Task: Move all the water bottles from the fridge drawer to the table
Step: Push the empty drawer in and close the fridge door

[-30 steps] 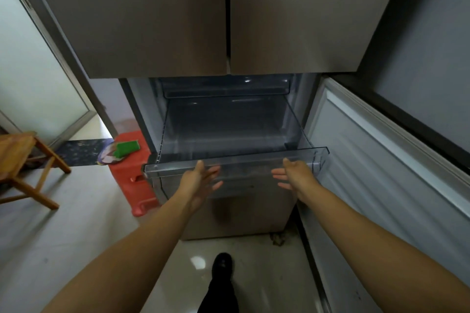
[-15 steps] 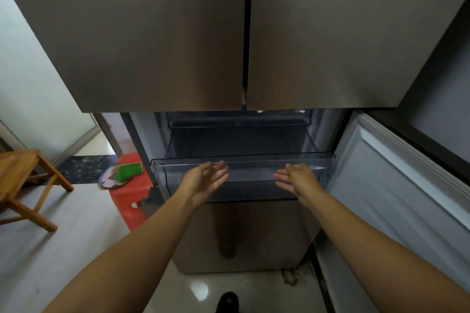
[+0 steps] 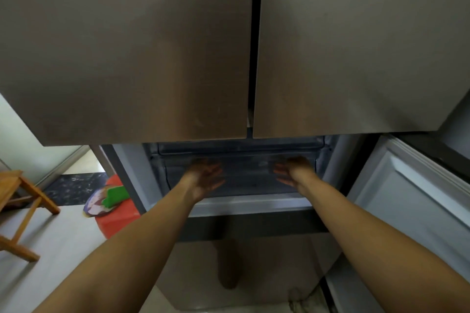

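Both hands were flat on the drawer front, palms forward. Left hand sat left of centre and right hand right of centre, about level with each other. Fingers on both were straight and spread, pressing, not curled round anything. The picture was a bit blurred and dark there, so exact fingertip contact was hard to call.

The drawer sat nearly flush inside the fridge cavity, under the two upper doors. The lower door hung open at the right.

Bottles: none in view. Through the clear front the drawer looked empty, though glare and shadow hid part of it. The table wasn't in view either, only a wooden stool at the left edge and a red bin beside the fridge.

My read: the unloading looked done and the step in hand was seating the drawer home.

To do it well:
- Keep the push even on both sides. A clear plastic bin on rails racks easily, and one side leading would jam it.
- Push low and straight back, not upward, or the front lip could ride up under the shelf above.
- Keep fingers off the top edge as it closes; that gap is a pinch point.
- Ease off at the stop, since thin plastic could crack.
- Then clear both arms before swinging the lower door shut.
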